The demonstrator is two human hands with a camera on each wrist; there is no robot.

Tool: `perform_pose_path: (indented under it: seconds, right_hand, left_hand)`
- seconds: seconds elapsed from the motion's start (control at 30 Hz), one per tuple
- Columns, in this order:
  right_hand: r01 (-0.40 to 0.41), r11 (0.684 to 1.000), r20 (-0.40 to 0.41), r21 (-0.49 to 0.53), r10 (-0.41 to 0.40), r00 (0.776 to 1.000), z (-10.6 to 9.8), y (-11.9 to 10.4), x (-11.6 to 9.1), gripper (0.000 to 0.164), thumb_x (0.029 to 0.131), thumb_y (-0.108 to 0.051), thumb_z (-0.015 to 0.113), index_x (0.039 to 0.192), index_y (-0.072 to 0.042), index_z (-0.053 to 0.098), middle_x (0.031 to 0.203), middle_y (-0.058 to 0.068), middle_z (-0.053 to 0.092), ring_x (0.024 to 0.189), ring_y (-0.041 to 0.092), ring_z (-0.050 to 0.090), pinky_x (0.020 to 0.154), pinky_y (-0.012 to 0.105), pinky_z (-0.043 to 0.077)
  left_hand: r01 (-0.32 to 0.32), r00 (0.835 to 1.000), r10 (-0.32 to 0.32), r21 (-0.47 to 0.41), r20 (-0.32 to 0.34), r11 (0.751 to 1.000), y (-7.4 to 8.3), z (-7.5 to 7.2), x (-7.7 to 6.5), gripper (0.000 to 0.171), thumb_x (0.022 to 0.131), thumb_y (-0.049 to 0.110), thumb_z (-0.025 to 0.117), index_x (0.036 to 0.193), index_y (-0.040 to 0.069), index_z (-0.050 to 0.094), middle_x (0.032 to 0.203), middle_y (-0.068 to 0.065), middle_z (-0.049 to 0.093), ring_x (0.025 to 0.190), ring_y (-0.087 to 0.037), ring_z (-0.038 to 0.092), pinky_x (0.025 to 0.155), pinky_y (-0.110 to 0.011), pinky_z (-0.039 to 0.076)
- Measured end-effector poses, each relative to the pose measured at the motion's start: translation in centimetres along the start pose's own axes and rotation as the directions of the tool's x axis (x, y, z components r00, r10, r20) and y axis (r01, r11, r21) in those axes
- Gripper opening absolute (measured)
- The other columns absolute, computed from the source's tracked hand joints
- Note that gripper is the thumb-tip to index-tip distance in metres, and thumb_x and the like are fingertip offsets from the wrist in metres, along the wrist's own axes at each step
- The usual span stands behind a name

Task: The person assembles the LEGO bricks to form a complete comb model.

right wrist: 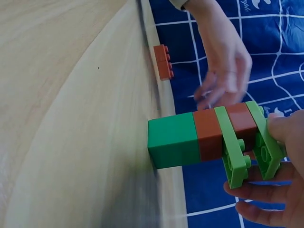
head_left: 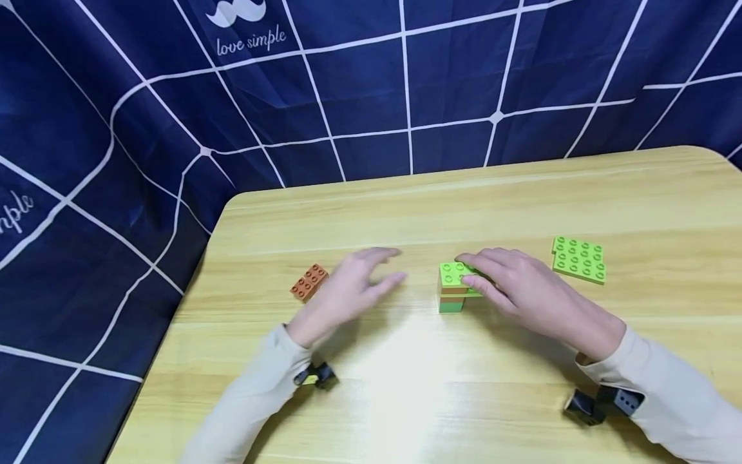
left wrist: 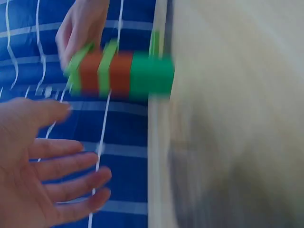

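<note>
A small tower of toy building bricks [head_left: 451,298] stands upright on the table. In the right wrist view the tower shows a dark green brick [right wrist: 172,140] at the bottom, then orange-brown bricks alternating with light green plates that jut out to one side. My right hand [head_left: 530,290] pinches the top light green plate [right wrist: 266,147] between thumb and fingers. Left of the tower, my left hand [head_left: 350,290] hovers with its fingers spread and nothing in them. The left wrist view shows that palm [left wrist: 28,161] facing the tower, somewhat blurred.
Orange-brown bricks [head_left: 310,282] lie side by side beyond the left hand. At the right, light green studded plates [head_left: 578,260] lie on the wooden table [head_left: 493,206]. A dark blue cloth [head_left: 359,84] with white lines hangs behind and left of the table.
</note>
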State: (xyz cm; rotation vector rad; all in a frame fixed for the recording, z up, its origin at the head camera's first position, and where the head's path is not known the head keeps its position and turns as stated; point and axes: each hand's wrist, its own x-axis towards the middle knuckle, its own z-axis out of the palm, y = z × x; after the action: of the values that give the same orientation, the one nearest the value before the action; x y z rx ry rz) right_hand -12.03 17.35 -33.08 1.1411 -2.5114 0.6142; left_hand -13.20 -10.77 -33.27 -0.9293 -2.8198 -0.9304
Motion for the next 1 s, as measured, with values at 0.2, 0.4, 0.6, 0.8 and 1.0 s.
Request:
perform_pose_path:
  seconds: [0.2, 0.4, 0.6, 0.8, 1.0]
  right_hand:
    - [-0.001, 1.0, 0.031, 0.001, 0.001, 1.0, -0.3, -0.2, 0.4, 0.033, 0.098, -0.021, 0.057, 0.121, 0.001, 0.063, 0.102, 0.012, 0.069, 0.095, 0.03, 0.066, 0.081, 0.049, 0.054]
    - [-0.019, 1.0, 0.026, 0.015, 0.018, 0.999, -0.4, -0.2, 0.4, 0.033, 0.098, -0.021, 0.058, 0.122, 0.0, 0.062, 0.104, 0.011, 0.069, 0.096, 0.03, 0.066, 0.082, 0.049, 0.054]
    - [-0.017, 1.0, 0.021, 0.024, 0.016, 1.0, -0.3, -0.1, 0.2, 0.033, 0.098, -0.022, 0.058, 0.123, 0.0, 0.062, 0.105, 0.011, 0.069, 0.096, 0.03, 0.066, 0.082, 0.049, 0.054]
    - [-0.029, 0.999, 0.041, 0.019, 0.028, 0.999, -0.4, -0.1, 0.1, 0.034, 0.098, -0.022, 0.057, 0.124, 0.0, 0.061, 0.105, 0.012, 0.069, 0.097, 0.031, 0.065, 0.083, 0.049, 0.053]
    - [-0.08, 0.997, 0.131, 0.008, 0.078, 0.988, -0.8, -0.2, 0.1, 0.043, 0.097, -0.028, 0.059, 0.131, -0.002, 0.056, 0.113, 0.015, 0.067, 0.103, 0.033, 0.063, 0.089, 0.052, 0.051]
  left_hand:
    - [0.229, 0.961, -0.19, 0.187, -0.202, 0.955, -4.3, -3.8, -4.8, 0.041, 0.09, 0.024, 0.07, 0.118, -0.005, 0.064, 0.109, -0.021, 0.068, 0.093, -0.033, 0.067, 0.084, -0.045, 0.055]
    - [0.415, 0.906, -0.376, 0.238, -0.192, 0.878, -6.5, -5.4, -8.3, 0.05, 0.08, 0.023, 0.08, 0.113, -0.01, 0.064, 0.102, -0.027, 0.068, 0.077, -0.033, 0.067, 0.072, -0.048, 0.056]
    - [0.456, 0.89, -0.442, 0.211, -0.112, 0.864, -6.9, -5.2, -9.0, 0.043, 0.078, 0.024, 0.082, 0.103, -0.007, 0.068, 0.076, -0.012, 0.066, 0.06, -0.017, 0.054, 0.054, -0.033, 0.048]
    - [0.433, 0.901, -0.423, 0.199, -0.095, 0.879, -6.9, -4.5, -8.6, 0.024, 0.08, 0.016, 0.079, 0.093, -0.002, 0.07, 0.067, -0.004, 0.06, 0.055, -0.013, 0.046, 0.047, -0.026, 0.037]
    - [0.468, 0.884, -0.455, 0.188, -0.109, 0.863, -6.6, -4.8, -8.6, 0.025, 0.08, 0.008, 0.073, 0.1, -0.006, 0.069, 0.076, -0.011, 0.066, 0.054, -0.014, 0.049, 0.046, -0.027, 0.04]
